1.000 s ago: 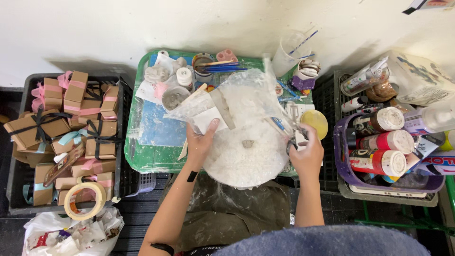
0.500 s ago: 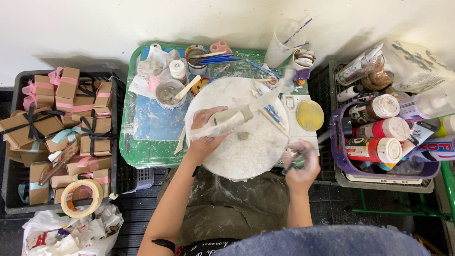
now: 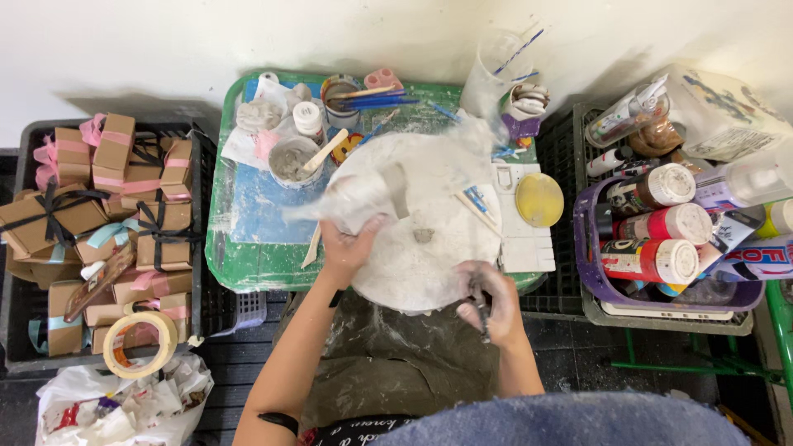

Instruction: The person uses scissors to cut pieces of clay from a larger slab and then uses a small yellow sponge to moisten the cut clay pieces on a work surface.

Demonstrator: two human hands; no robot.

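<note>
Plastic wrap [image 3: 363, 198] is bunching between the left hand [image 3: 347, 248] fingers over the white disc [image 3: 421, 223]; right hand [image 3: 487, 301] fingers are pinching a dark tool [image 3: 481, 318].

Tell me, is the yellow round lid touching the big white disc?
Apart. The head view shows the yellow round lid lying to the right of the big white disc, with a strip of white tiled tray plainly visible between their edges.

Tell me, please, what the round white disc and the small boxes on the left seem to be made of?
The round white disc looks like plaster or unfired clay: matte, chalky, with white dust smeared around it. The small boxes look like brown kraft cardboard, matte, tied with ribbons.
</note>
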